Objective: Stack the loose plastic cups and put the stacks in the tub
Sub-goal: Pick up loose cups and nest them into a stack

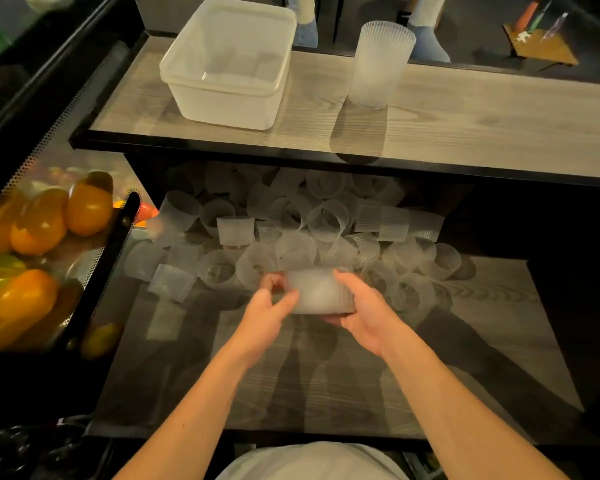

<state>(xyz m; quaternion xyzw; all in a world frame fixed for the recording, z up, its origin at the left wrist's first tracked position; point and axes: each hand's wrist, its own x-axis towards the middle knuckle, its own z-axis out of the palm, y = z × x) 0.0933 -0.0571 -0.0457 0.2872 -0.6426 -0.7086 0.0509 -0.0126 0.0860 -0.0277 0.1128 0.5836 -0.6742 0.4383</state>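
A short stack of ribbed clear plastic cups [317,291] lies sideways between my hands, just above the lower wooden shelf. My right hand [364,311] grips its right end from the side and below. My left hand [269,306] holds the left end, thumb and fingers curled on the rim. Behind them lies a heap of several loose clear cups [312,220], tipped every way. On the upper shelf stands an empty translucent tub [191,95] at the left. A tall upright stack of cups [378,64] stands to its right.
A black perforated tray holding orange and yellow peppers [42,223] juts in at the left. The upper shelf's black front edge [291,152] overhangs the heap. Bare wood [326,375] lies under my forearms. Someone's legs [305,26] show beyond the shelf.
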